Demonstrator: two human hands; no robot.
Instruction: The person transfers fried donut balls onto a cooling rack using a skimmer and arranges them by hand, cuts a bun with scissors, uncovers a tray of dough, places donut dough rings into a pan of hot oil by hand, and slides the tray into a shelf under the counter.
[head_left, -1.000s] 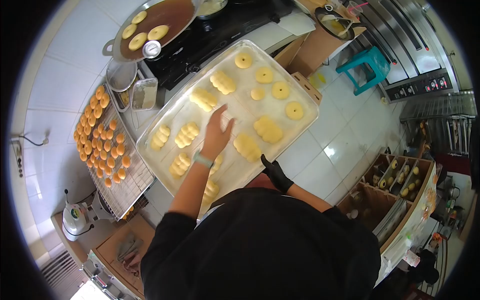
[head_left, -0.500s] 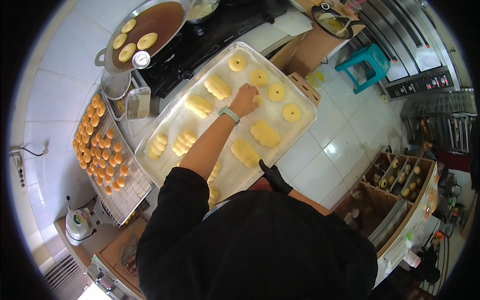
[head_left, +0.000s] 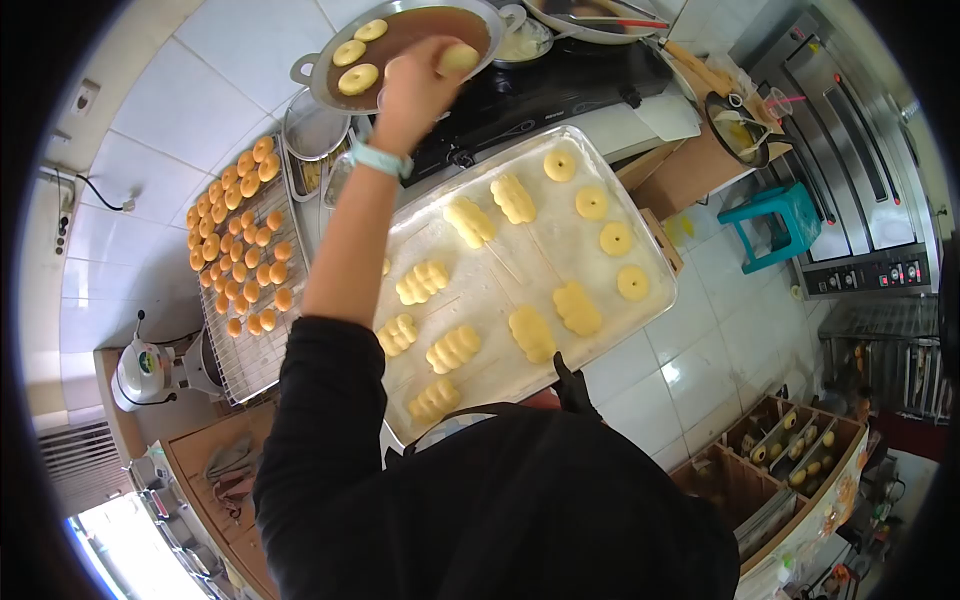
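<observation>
My left hand (head_left: 415, 95), bare with a pale green watch (head_left: 380, 160) at the wrist, is over a wide pan (head_left: 312, 75) of brown oil. Its blurred fingers close on a pale dough ring (head_left: 458, 60) just above or at the oil. Three other dough rings (head_left: 357, 79) float at the pan's left side; my hand hides part of the oil. In a black glove, my right hand (head_left: 576, 388) grips the near edge of a large floured baking tray (head_left: 655, 310), thumb over the rim. On the tray lie several dough rings (head_left: 591, 202) and ridged dough pieces on sticks (head_left: 455, 349).
A wire rack (head_left: 235, 365) of browned round pieces (head_left: 240, 265) stands left of the tray. The black stove (head_left: 520, 110) lies beyond it. To the right are a teal stool (head_left: 775, 225), a steel oven (head_left: 850, 140) and a divided wooden case (head_left: 790, 450).
My left hand has moved from the tray to over the pan, carrying a dough ring. The view has shifted leftward and up. My right hand stays at the tray's near edge.
</observation>
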